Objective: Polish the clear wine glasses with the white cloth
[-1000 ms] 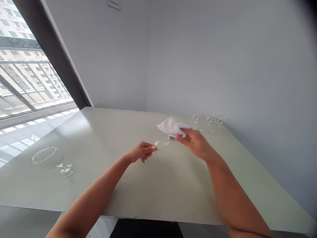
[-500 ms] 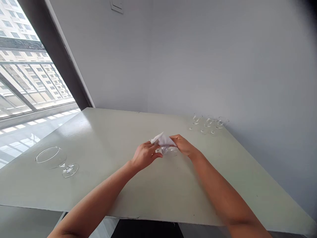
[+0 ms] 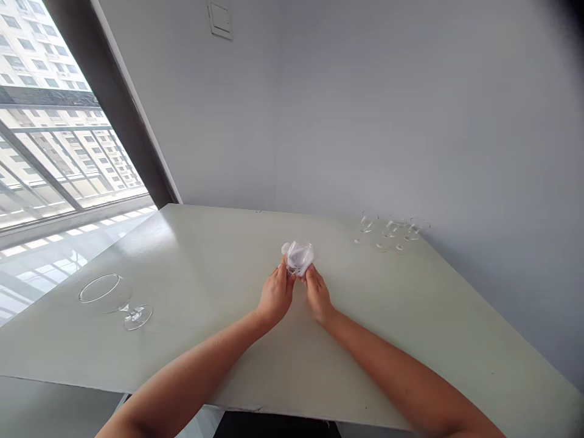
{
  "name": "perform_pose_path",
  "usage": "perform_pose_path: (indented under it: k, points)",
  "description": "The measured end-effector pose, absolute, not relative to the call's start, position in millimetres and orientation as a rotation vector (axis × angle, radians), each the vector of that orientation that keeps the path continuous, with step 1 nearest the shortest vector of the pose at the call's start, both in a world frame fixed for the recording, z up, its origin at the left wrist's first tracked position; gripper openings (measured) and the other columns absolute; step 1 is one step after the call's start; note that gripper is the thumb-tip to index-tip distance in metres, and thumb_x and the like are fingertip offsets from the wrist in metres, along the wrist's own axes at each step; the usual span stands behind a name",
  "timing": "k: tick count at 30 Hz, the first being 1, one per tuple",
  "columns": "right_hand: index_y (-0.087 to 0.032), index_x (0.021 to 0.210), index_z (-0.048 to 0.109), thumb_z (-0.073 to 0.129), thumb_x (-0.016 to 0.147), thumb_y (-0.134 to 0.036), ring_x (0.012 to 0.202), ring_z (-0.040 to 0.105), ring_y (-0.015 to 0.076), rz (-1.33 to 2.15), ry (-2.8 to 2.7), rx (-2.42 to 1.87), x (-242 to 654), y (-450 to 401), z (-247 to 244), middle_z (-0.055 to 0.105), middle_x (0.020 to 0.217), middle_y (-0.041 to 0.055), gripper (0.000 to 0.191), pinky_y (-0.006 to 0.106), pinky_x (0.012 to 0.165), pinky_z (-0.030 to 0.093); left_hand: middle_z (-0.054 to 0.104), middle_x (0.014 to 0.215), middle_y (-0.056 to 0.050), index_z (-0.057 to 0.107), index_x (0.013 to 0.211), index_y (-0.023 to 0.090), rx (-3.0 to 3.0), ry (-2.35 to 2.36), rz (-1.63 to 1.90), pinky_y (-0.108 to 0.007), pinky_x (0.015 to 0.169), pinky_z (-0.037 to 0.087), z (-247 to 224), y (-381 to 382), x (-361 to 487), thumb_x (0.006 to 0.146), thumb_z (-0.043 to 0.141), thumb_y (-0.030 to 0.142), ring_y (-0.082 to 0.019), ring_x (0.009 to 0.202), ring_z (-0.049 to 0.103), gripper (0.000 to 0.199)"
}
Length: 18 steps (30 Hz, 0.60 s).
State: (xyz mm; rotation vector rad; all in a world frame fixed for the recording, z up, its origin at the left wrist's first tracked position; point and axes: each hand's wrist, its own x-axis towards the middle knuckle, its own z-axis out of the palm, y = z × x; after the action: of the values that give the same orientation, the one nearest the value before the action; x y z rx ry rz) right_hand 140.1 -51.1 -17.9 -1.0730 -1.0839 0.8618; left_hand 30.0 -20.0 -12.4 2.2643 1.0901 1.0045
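Over the middle of the table, both my hands are closed around a small clear glass (image 3: pixel 309 248) and a white cloth (image 3: pixel 298 260). My left hand (image 3: pixel 276 293) grips the glass from the left, fingers bent around its lower part. From the right, my right hand (image 3: pixel 320 297) presses the cloth against the glass, thumb nearest me. The bowl points up and away from me. White folds show at the bowl, but I cannot tell how much lies inside it and how much around it. My fingertips are partly hidden behind the glass and cloth.
A large stemmed glass (image 3: pixel 129 308) stands on the pale table (image 3: pixel 219 261) at the left. Three smaller stemmed glasses (image 3: pixel 391 232) are grouped at the back right, near the wall (image 3: pixel 365 109). A window (image 3: pixel 50 152) is at the left. The table's front edge is close to me.
The glass has turned from lying sideways to bowl upward. My right hand has come down and closer to my left, and the cloth has bunched up at the bowl. The view has shifted slightly.
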Motion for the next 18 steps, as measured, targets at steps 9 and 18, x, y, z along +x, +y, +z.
perform_pose_path:
  k: [9, 18]
  points:
    - [-0.020, 0.079, 0.062, 0.045, 0.082, -0.047, 0.081, 0.051, 0.0189, 0.689, -1.412, -1.370, 150, -51, -13, 0.057, 0.079, 0.0032, 0.032, 0.032, 0.075, 0.042, 0.060, 0.086, -0.003, 0.026, 0.133, 0.024, 2.241, 1.255, 0.992, -0.027, 0.062, 0.038, 0, -7, 16, 0.084, 0.036, 0.018, -0.015, 0.072, 0.053, 0.050]
    - [-0.018, 0.065, 0.053, 0.049, 0.078, -0.047, 0.066, 0.044, 0.0131, 0.500, -1.070, -1.408, 207, -33, 19, 0.046, 0.071, 0.0013, 0.032, 0.026, 0.060, 0.039, 0.063, 0.079, 0.000, 0.027, 0.133, 0.024, 2.466, 1.286, 1.200, -0.028, 0.072, 0.036, -15, 21, 4, 0.086, 0.037, 0.015, -0.013, 0.068, 0.054, 0.049]
